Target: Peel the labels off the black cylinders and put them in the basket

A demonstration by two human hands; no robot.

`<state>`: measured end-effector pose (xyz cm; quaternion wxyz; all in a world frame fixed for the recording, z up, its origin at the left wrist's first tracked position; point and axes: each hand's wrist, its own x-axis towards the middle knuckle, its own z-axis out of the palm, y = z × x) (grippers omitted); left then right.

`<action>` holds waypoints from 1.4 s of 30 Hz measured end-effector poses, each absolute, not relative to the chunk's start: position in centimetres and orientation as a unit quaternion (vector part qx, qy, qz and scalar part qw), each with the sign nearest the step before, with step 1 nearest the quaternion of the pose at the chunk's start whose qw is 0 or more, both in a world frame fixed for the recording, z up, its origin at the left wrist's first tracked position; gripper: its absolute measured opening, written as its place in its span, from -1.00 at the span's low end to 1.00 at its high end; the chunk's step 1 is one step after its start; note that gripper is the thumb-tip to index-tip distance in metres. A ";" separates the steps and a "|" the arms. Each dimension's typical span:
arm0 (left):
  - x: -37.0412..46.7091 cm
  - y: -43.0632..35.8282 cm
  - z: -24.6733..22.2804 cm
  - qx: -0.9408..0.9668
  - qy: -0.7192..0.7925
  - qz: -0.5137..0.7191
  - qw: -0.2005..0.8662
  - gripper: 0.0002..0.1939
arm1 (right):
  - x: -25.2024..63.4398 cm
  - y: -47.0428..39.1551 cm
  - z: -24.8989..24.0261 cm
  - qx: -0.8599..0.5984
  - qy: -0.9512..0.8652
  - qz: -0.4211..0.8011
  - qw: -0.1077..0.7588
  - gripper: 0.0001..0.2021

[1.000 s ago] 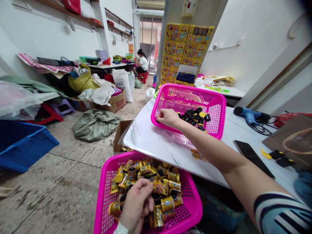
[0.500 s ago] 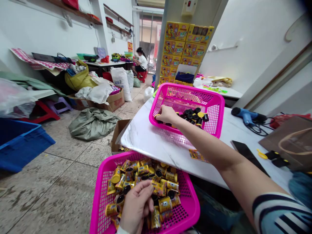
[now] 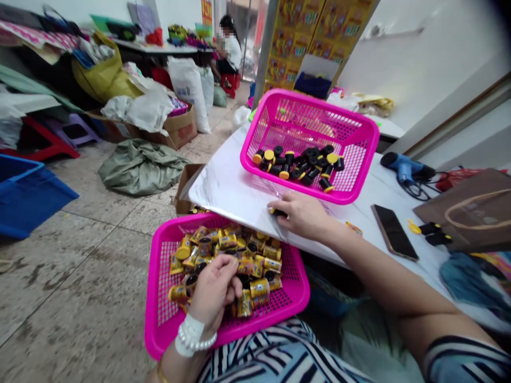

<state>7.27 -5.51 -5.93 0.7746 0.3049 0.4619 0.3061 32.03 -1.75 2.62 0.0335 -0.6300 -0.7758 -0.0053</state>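
My right hand (image 3: 301, 215) is closed round a small black canister (image 3: 278, 212), low over the white table (image 3: 223, 175). Behind it, an upper pink basket (image 3: 309, 194) on the table holds several plain black canisters with yellow lids (image 3: 313, 159). My left hand (image 3: 215, 287) hovers over a lower pink basket (image 3: 293, 303), thumb and fingers pinched together. What the pinch holds, if anything, I cannot make out. Under and beside that hand lie many small canisters with yellow printed labels (image 3: 259, 290), some showing black ends, others yellow lids.
A phone (image 3: 395, 231), a blue heat gun (image 3: 407, 167) and a brown paper bag (image 3: 471, 213) lie on the right. Yellow printed boxes (image 3: 319, 32) are stacked behind. A blue crate (image 3: 35, 197) and a green sack (image 3: 139, 167) stand on the floor. A person (image 3: 229, 53) sits far back.
My right hand has come out of the upper basket, back toward me, with a black canister. My left hand stays pinched over the lower basket. The view has tilted down.
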 end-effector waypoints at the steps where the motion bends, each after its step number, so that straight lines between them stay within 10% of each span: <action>1: 7.4 -5.4 -5.7 0.301 0.463 0.303 0.777 -0.59 | 31.9 -1.9 2.8 -0.625 -0.778 0.009 0.060 -0.69; 7: 7.7 -4.7 -5.5 0.221 0.453 0.312 0.805 -0.52 | 30.2 -5.2 1.4 -0.562 -0.628 0.327 0.427 -0.61; 12: 7.6 -4.4 -6.0 0.174 0.420 0.312 0.834 -0.64 | 27.9 -9.2 -1.7 -0.495 -0.485 0.480 0.537 -0.65; 42: 9.0 -5.2 -5.2 0.160 0.403 0.341 0.834 -0.68 | 25.4 -10.7 -5.2 -0.575 -0.622 0.252 0.469 -0.66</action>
